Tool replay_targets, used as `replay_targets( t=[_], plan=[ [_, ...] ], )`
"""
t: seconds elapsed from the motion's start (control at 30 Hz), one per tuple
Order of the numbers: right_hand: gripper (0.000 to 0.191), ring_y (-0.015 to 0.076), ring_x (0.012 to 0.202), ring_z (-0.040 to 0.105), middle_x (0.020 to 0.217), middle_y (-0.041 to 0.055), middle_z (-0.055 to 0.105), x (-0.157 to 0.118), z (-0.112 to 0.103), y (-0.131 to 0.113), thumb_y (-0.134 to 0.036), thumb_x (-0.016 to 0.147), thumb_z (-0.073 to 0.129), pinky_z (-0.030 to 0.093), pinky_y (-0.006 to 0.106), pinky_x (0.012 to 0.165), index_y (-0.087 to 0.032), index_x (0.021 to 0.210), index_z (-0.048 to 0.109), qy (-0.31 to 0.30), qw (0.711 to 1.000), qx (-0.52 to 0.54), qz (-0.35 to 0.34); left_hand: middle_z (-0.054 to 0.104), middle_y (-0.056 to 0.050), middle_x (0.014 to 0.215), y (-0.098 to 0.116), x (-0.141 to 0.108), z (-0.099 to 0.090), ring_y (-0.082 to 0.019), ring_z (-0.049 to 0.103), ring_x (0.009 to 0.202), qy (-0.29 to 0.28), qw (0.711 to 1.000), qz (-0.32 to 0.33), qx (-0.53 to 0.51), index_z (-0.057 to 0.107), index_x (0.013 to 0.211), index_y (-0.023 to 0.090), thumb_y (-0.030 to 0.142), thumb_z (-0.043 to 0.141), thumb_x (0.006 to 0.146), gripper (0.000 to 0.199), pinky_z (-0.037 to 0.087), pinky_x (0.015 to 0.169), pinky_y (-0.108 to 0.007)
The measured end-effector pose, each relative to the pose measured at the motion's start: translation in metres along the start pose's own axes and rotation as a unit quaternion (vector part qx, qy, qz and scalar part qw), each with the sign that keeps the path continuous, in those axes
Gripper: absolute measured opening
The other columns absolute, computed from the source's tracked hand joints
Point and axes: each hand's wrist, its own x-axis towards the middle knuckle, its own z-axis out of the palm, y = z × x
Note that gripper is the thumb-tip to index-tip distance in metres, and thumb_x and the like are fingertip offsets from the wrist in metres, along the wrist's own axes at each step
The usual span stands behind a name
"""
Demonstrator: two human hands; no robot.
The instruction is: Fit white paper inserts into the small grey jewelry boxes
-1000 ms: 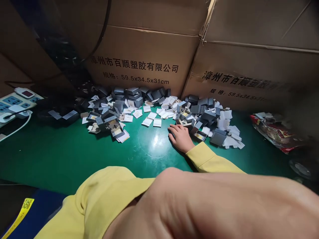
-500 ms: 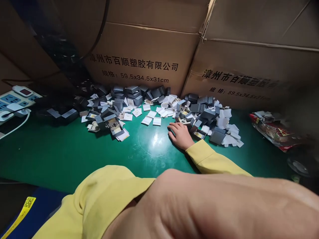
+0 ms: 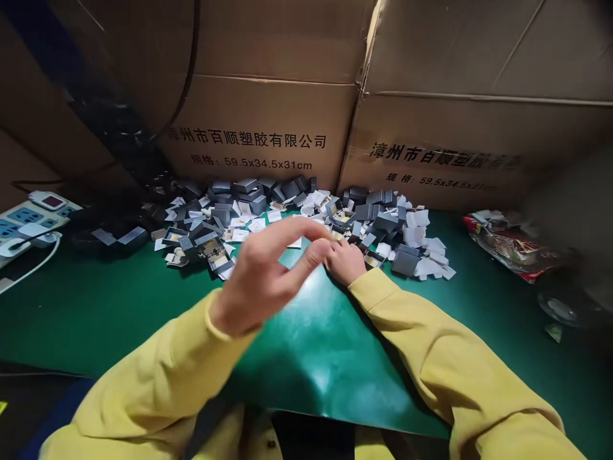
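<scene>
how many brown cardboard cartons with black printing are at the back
2: the left brown cardboard carton behind the left heap of small dark grey boxes, and the right brown cardboard carton behind the right heap. Others may be hidden.

Cartons [image 3: 268,115] stand behind the desk [image 3: 119,306]. Small boxes and paper pieces lie on it in two heaps, the left heap [image 3: 205,236] and the right heap [image 3: 397,230], both before the cartons. A power strip [image 3: 29,223] lies far left, a plastic packet [image 3: 512,246] right of the right heap.
</scene>
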Motion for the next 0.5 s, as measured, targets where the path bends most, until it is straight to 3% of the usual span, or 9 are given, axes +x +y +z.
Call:
replay_targets(
  t=[0.07, 0.17, 0.27, 0.37, 0.5],
  plan=[
    [0.036, 0.0246, 0.091, 0.048, 0.090, 0.0140, 0.061, 0.001, 0.002, 0.001, -0.028, 0.092, 0.028, 0.031, 0.032, 0.066, -0.012, 0.090, 0.060, 0.024, 1.000, 0.005, -0.010, 0.064, -0.008, 0.105, -0.044, 0.016, -0.009, -0.029, 0.054, 0.106, -0.007, 0.998, -0.037, 0.048, 0.064, 0.094, 0.022, 0.040, 0.057, 0.078, 0.025, 0.040, 0.094, -0.046],
    [0.032, 0.0226, 0.088, 0.047, 0.084, 0.0121, 0.060, 0.004, 0.006, 0.001, -0.024, 0.091, 0.032, 0.029, 0.030, 0.064, -0.013, 0.084, 0.061, 0.059, 0.997, 0.014, -0.055, 0.057, -0.014, 0.115, -0.122, 0.010, -0.016, -0.046, 0.041, 0.114, -0.006, 0.961, -0.207, 0.183, 0.063, 0.098, 0.020, 0.043, 0.068, 0.064, 0.041, 0.028, 0.092, -0.064],
    [0.024, 0.0205, 0.084, 0.045, 0.082, 0.0111, 0.060, 0.006, 0.010, 0.002, -0.019, 0.088, 0.038, 0.028, 0.030, 0.063, -0.013, 0.083, 0.061, 0.073, 0.992, 0.023, -0.105, 0.051, -0.015, 0.123, -0.173, -0.010, -0.015, -0.049, 0.034, 0.118, -0.018, 0.939, -0.248, 0.236, 0.063, 0.091, 0.020, 0.041, 0.070, 0.061, 0.037, 0.028, 0.089, -0.066],
    [0.022, 0.0194, 0.081, 0.044, 0.081, 0.0106, 0.059, 0.007, 0.012, 0.002, -0.016, 0.088, 0.039, 0.027, 0.029, 0.062, -0.012, 0.082, 0.061, 0.080, 0.989, 0.025, -0.122, 0.048, -0.016, 0.127, -0.189, -0.019, -0.008, -0.047, 0.031, 0.122, -0.014, 0.938, -0.239, 0.251, 0.062, 0.075, 0.019, 0.033, 0.072, 0.059, 0.024, 0.023, 0.094, -0.066],
    [0.022, 0.0187, 0.079, 0.043, 0.080, 0.0095, 0.059, 0.007, 0.013, 0.001, -0.014, 0.088, 0.039, 0.028, 0.028, 0.060, -0.013, 0.082, 0.061, 0.084, 0.988, 0.029, -0.123, 0.053, -0.015, 0.121, -0.180, -0.013, -0.005, -0.043, 0.039, 0.119, 0.038, 0.946, -0.240, 0.216, 0.059, 0.067, 0.017, 0.027, 0.067, 0.063, 0.013, 0.028, 0.095, -0.063]
  ],
)
